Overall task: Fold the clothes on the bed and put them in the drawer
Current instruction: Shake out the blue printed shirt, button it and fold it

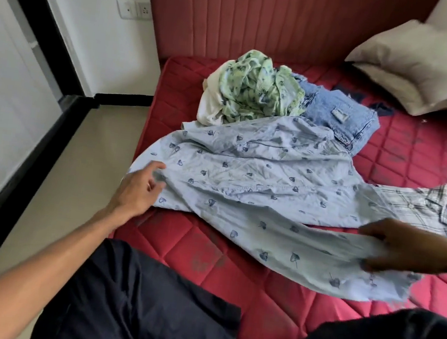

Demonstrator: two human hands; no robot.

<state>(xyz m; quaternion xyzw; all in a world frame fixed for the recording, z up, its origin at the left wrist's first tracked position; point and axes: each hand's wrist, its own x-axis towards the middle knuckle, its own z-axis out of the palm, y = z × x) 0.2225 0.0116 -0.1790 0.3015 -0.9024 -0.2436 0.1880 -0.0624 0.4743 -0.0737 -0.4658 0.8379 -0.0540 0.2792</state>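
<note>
Head view shows the blue shirt (257, 179) spread on the bed (415, 153), the right hand (404, 248) pinching its near edge, the left hand (141, 184) resting on its far side with fingers (158, 167) loosely relaxed.

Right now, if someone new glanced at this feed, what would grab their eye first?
Probably the light blue printed shirt spread across the red mattress, with the left hand at its left edge and the right hand gripping its near end. Behind it sits a crumpled green floral garment beside folded jeans, and a plaid shirt lies at the right.
</note>
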